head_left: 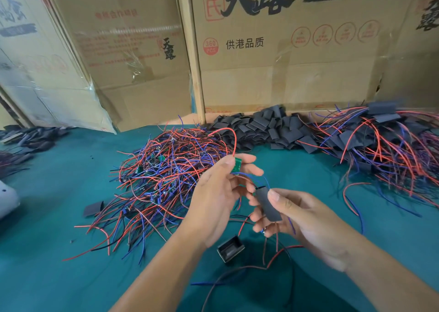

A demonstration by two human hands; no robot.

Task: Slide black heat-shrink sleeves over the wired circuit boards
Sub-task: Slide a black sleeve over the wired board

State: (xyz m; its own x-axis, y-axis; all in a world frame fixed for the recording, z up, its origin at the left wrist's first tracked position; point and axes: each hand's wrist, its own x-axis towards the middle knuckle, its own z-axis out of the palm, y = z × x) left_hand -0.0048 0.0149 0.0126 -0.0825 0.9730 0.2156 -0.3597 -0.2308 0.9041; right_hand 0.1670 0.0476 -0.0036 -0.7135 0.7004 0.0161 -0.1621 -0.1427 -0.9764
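Black sleeve (268,203) pinched in right hand's (306,223) grip; left hand (221,193) grasps circuit board (238,163).

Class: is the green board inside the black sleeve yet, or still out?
Out. The green board sits bare in the left hand, above the sleeve.

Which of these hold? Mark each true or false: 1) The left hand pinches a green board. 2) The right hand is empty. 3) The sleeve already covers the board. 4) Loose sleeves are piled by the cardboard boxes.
1) True: the left hand pinches the green circuit board.
2) False: the right hand holds a black sleeve.
3) False: the board is bare, above the sleeve.
4) True: the sleeve pile lies against the cardboard boxes.
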